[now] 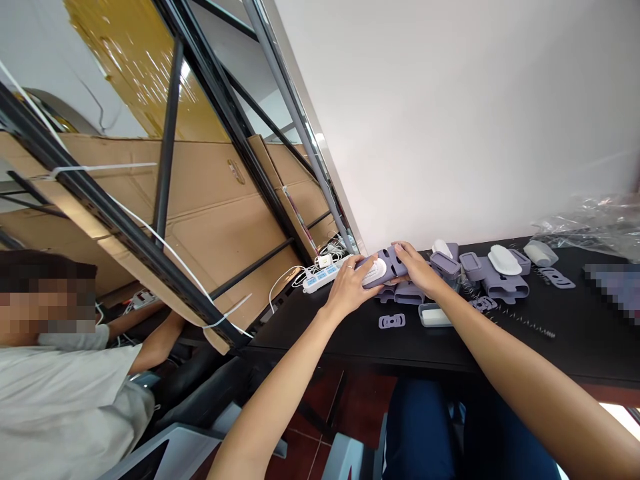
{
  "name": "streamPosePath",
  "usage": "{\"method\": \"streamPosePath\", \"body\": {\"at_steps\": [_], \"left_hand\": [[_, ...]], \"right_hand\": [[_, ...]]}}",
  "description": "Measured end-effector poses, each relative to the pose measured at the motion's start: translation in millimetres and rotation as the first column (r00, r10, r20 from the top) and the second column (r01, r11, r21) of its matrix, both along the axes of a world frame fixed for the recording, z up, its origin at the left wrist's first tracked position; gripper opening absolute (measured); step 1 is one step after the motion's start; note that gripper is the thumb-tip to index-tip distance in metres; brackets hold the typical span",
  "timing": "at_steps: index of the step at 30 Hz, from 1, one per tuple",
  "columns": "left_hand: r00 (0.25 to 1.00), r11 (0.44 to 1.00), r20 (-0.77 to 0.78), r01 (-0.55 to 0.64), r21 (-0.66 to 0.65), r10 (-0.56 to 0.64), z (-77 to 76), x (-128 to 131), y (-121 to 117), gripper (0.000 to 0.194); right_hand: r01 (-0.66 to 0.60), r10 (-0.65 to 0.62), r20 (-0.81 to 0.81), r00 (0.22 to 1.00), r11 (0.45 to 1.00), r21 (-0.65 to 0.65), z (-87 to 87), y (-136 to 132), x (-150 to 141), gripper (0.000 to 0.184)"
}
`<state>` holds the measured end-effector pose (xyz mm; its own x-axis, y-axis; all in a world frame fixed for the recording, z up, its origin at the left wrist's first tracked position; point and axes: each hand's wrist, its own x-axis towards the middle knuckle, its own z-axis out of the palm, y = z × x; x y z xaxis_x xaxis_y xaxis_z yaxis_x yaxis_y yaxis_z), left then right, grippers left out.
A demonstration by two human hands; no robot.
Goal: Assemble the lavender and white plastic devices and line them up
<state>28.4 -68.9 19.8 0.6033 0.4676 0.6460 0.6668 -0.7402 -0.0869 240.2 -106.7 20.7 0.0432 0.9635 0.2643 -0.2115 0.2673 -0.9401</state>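
Both my hands hold one purple plastic device [383,265] with a white oval panel, just above the black table [350,333]. My left hand [350,283] grips its near left end, fingers curled around it, a ring on one finger. My right hand [416,267] closes over its right end from above. Under and beside the device lie more purple housings [503,287], a flat purple gasket piece [391,321] and a small white-filled tray [434,315].
A white power strip [320,277] with cables lies at the table's far left corner. Crumpled clear plastic [595,227] sits at the back right. A black metal rack with cardboard [200,200] leans at left. Another person in a grey shirt [65,393] sits at lower left.
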Motion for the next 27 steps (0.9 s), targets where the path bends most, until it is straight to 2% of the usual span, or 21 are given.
{"method": "streamPosePath", "body": {"at_steps": [12, 16, 18, 21, 23, 25, 27], "left_hand": [[0.999, 0.994, 0.028, 0.019, 0.107, -0.023, -12.8, 5.0, -3.3, 0.073], [1.0, 0.996, 0.022, -0.006, 0.09, 0.004, -11.9, 5.5, -7.7, 0.07], [0.999, 0.999, 0.028, -0.018, 0.034, 0.017, -10.3, 6.7, -8.5, 0.072], [0.997, 0.991, 0.05, -0.051, -0.124, 0.057, -7.3, 4.5, -4.5, 0.078], [0.988, 0.964, 0.086, -0.102, -0.246, 0.126, -6.5, -3.1, 3.6, 0.082], [0.967, 0.927, 0.121, -0.175, -0.332, 0.226, -8.2, -16.5, 16.0, 0.086], [0.925, 0.868, 0.116, -0.289, -0.404, 0.362, -12.6, -33.5, 30.4, 0.093]], "right_hand": [[0.033, -0.035, 0.175, 0.984, 0.999, 0.01, -2.1, 1.6, -2.1, 0.057], [0.03, -0.027, 0.22, 0.975, 0.999, -0.011, -1.4, 0.1, -2.9, 0.059], [0.034, -0.028, 0.205, 0.978, 0.999, -0.022, -3.0, 2.1, -2.7, 0.061], [0.056, -0.055, 0.198, 0.979, 0.998, 0.001, -5.6, 6.3, 0.8, 0.064], [0.135, -0.148, 0.267, 0.952, 0.988, 0.069, -6.0, 7.8, 5.1, 0.064], [0.247, -0.285, 0.349, 0.892, 0.957, 0.152, -4.9, 7.3, 9.7, 0.06], [0.335, -0.395, 0.396, 0.829, 0.918, 0.214, -3.1, 5.9, 13.1, 0.056]]}}
